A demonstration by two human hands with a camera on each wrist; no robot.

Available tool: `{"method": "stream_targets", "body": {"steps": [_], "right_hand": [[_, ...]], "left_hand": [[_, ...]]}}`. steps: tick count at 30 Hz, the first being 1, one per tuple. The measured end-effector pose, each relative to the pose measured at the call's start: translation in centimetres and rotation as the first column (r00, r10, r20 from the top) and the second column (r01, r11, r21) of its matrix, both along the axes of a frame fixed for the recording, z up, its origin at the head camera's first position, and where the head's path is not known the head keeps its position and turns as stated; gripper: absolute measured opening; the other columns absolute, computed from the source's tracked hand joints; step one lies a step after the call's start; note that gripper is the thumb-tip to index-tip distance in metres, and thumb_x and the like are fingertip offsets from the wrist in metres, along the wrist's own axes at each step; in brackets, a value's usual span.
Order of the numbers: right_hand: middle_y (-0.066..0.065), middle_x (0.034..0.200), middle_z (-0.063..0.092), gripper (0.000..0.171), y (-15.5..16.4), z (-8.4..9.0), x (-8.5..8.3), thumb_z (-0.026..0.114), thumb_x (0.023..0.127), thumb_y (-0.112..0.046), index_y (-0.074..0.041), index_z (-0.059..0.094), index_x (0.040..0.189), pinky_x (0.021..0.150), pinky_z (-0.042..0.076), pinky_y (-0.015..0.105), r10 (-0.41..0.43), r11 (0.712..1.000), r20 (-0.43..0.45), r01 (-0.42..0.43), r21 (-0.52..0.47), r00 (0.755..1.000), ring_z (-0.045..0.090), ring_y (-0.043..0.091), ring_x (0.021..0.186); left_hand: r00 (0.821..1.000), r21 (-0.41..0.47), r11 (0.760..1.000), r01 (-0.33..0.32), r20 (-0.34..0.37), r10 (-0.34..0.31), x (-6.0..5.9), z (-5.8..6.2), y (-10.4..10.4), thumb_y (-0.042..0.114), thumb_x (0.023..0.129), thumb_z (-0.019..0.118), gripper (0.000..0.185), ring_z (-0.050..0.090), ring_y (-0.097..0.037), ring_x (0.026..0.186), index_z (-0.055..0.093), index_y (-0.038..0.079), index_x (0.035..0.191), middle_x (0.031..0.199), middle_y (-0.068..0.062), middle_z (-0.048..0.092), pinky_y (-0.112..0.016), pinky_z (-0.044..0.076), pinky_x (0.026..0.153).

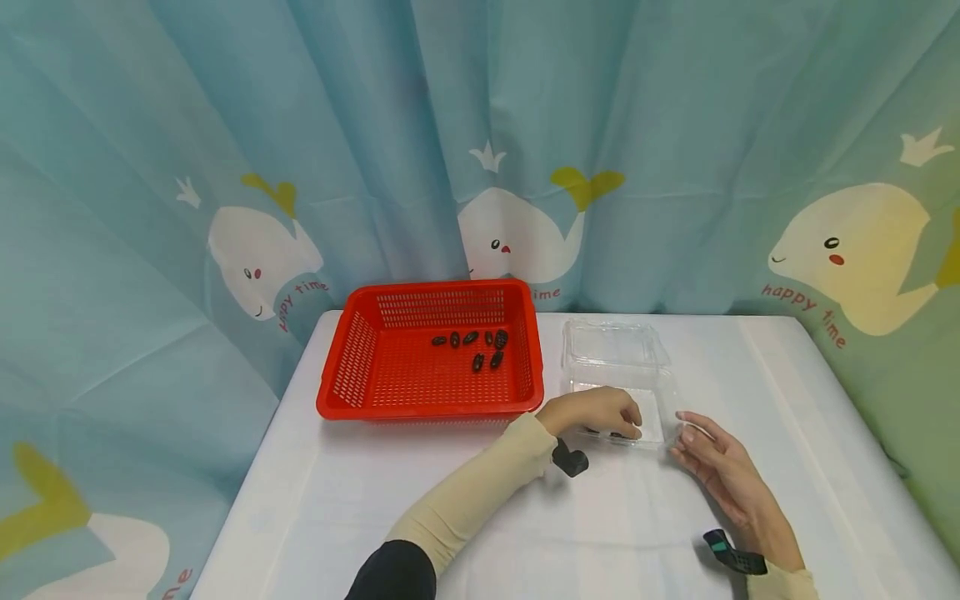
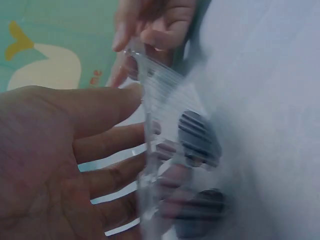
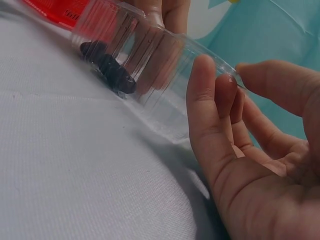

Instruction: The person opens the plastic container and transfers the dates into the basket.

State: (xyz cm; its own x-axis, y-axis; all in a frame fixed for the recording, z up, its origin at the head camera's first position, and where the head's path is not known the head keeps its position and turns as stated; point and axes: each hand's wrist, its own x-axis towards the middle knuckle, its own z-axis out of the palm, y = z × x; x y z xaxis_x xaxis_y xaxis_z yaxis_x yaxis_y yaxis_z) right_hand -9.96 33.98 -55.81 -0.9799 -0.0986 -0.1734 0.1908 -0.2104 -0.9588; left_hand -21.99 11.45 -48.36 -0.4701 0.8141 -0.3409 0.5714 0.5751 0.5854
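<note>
Two hands [image 1: 600, 414] [image 1: 716, 467] at clear box [image 1: 618, 383] on desk [image 1: 420, 508], beside red basket [image 1: 431, 354]: left reached inside over dark dates [image 3: 107, 67], fingers relaxed; right pinched near corner. Best steadied low, dates released gently.

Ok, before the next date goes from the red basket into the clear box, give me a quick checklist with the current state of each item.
1. Clear box lid open and laid back: ok.
2. Box steadied: ok; the right hand has its thumb and fingertips on the near right corner.
3. Left hand free to pick: cannot tell; it lies over the box's near edge, fingers partly inside, and whether they hold anything is hidden.
4. Dates already in the box: ok; a few dark ones lie at the bottom.
5. Dates left in the red basket: ok; about seven lie near its back right.
6. Path from basket to box: ok; they stand side by side on the table.
</note>
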Motion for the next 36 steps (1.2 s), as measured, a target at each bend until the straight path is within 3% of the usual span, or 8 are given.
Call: {"method": "stream_targets", "body": {"steps": [10, 14, 22, 36], "right_hand": [[-0.010, 0.104, 0.069, 0.034, 0.3, -0.1, 0.2, 0.049, 0.109, -0.004, -0.027, 0.059, 0.132, 0.090, 0.059, 0.020, 0.011, 1.000, -0.025, -0.012, -0.027, 1.000, 0.068, 0.001, 0.093], [-0.010, 0.103, 0.069, 0.034, 0.2, -0.2, 0.2, 0.049, 0.109, -0.004, -0.027, 0.059, 0.131, 0.090, 0.060, 0.021, 0.017, 0.999, -0.021, -0.018, -0.041, 1.000, 0.068, 0.001, 0.093], [-0.009, 0.102, 0.070, 0.034, 0.2, -0.4, 0.1, 0.049, 0.109, -0.004, -0.026, 0.059, 0.132, 0.090, 0.060, 0.021, 0.015, 0.998, -0.026, -0.016, -0.055, 1.000, 0.069, 0.003, 0.094], [-0.008, 0.107, 0.069, 0.034, 0.0, -0.2, 0.1, 0.049, 0.109, -0.004, -0.026, 0.059, 0.133, 0.090, 0.060, 0.021, 0.014, 0.998, -0.015, -0.015, -0.059, 1.000, 0.069, 0.004, 0.094]], "left_hand": [[0.997, -0.021, 0.997, 0.080, -0.011, -0.080, 0.6, -0.5, 0.9, 0.036, 0.103, 0.065, 0.038, 0.067, -0.003, 0.112, 0.073, 0.011, 0.130, 0.127, 0.004, 0.075, -0.010, 0.047, 0.093], [0.998, -0.037, 0.997, 0.064, 0.000, -0.064, 0.6, -0.7, 1.1, 0.036, 0.102, 0.066, 0.038, 0.067, -0.003, 0.110, 0.074, 0.011, 0.130, 0.127, 0.004, 0.075, -0.010, 0.048, 0.091], [0.997, -0.011, 0.999, 0.045, 0.056, -0.045, 0.7, -0.6, 1.3, 0.030, 0.101, 0.069, 0.028, 0.063, 0.000, 0.087, 0.080, 0.010, 0.118, 0.108, 0.006, 0.078, -0.009, 0.048, 0.076], [0.999, -0.046, 0.998, -0.039, 0.029, 0.040, 0.7, -0.5, 1.3, 0.036, 0.097, 0.074, 0.033, 0.067, -0.001, 0.097, 0.078, 0.014, 0.121, 0.118, 0.006, 0.077, -0.010, 0.048, 0.078]]}}
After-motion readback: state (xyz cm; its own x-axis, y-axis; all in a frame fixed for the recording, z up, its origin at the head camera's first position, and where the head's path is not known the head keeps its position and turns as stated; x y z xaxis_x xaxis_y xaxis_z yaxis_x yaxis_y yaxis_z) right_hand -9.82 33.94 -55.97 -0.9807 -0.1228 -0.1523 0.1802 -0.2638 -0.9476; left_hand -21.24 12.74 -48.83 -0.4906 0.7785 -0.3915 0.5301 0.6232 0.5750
